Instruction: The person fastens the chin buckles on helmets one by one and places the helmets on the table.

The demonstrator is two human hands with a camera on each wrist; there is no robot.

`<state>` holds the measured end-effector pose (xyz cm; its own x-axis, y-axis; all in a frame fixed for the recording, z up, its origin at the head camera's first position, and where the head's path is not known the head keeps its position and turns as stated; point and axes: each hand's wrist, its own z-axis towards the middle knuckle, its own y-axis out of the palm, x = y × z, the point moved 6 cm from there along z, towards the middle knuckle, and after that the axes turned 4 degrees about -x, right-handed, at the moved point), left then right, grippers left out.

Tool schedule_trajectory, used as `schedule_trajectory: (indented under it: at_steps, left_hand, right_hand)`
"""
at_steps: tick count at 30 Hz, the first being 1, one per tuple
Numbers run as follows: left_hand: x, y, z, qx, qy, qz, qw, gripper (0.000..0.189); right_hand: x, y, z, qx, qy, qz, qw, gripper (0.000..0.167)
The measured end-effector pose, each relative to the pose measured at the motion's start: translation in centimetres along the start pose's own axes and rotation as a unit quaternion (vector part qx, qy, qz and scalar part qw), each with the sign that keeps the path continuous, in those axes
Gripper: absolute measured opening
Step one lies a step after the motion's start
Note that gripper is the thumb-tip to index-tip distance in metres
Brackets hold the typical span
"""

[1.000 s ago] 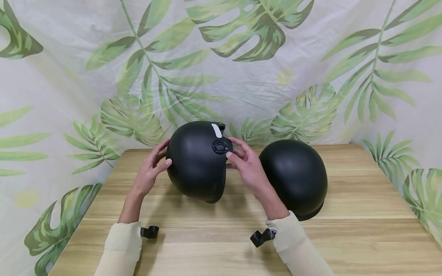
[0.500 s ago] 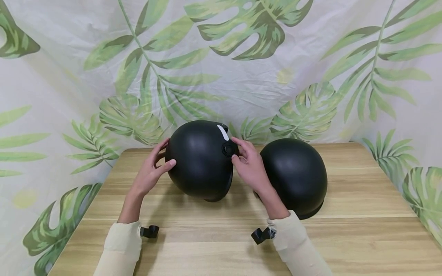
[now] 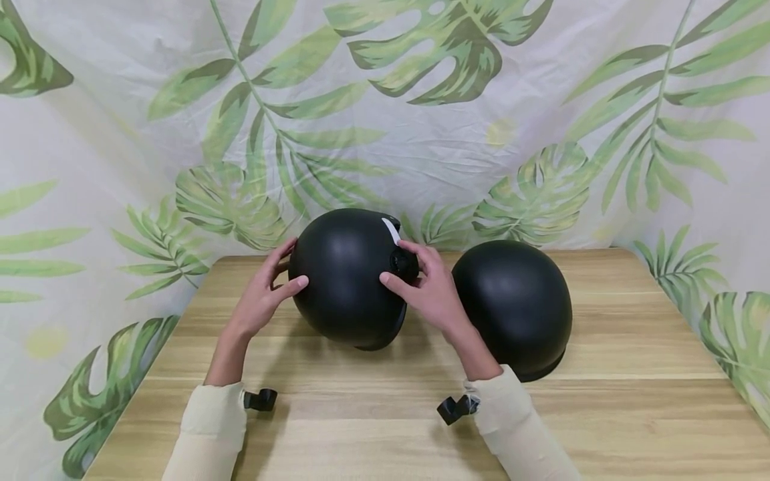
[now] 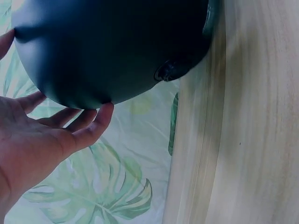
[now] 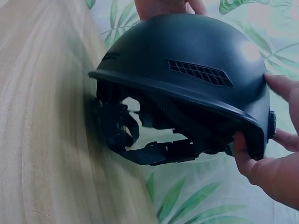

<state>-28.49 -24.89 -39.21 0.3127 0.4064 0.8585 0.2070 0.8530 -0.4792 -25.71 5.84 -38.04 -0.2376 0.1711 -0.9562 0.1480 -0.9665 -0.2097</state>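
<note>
- Head view: I have the black helmet (image 3: 345, 280) between both hands, left of centre over the far half of the worktop (image 3: 355, 434).
- Helmet is tipped over, dome towards me and to the left. Can't tell from here if it touches the wood.
- Left hand (image 3: 260, 299) clamped on the helmet's left side, thumb on the near face, fingers round the far side.
- Right hand (image 3: 428, 288) clamped on the right edge: thumb pressed to the shell, fingers by the round fitting (image 3: 401, 261) and white strip (image 3: 392, 231).
- Second helmet (image 3: 517, 307) sits dome up on the worktop, just right of my right forearm and partly behind it.
- Leaf-print cloth (image 3: 421, 147) hangs behind. Black mounts at both cuffs, left mount (image 3: 261, 400) and right mount (image 3: 458, 409).
- Left wrist view: I see fingertips and thumb on the smooth shell, spread along its edge.
- Right wrist view: I get the open side, with grid vent (image 5: 200, 73), rim and hanging chin strap (image 5: 152, 154). One digit hooks over the rim, others outside near the fitting. Left hand shows at the dome.
</note>
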Motion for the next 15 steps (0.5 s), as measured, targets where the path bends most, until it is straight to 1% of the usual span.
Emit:
schedule_trajectory:
  at_steps: [2,6,9,15]
  left_hand:
    - [0.1,-0.1,0.0,-0.002,-0.001,0.003,1.0000,0.077]
    - [0.0,-0.3,0.0,0.003,-0.001,0.011,0.9999,0.076]
    - [-0.2,-0.4,-0.1,0.002,-0.003,0.011,0.9999,0.074]
    - [-0.9,-0.2,-0.2,-0.010,-0.021,0.006,0.9997,0.070]
  right_hand:
    - [0.4,0.0,0.1,-0.004,0.009,0.001,1.0000,0.068]
    - [1.5,0.0,0.3,-0.018,0.040,0.000,0.9990,0.071]
    - [2.1,0.0,0.3,-0.031,0.058,-0.020,0.9976,0.073]
    - [2.3,0.2,0.1,-0.058,0.066,-0.088,0.9922,0.079]
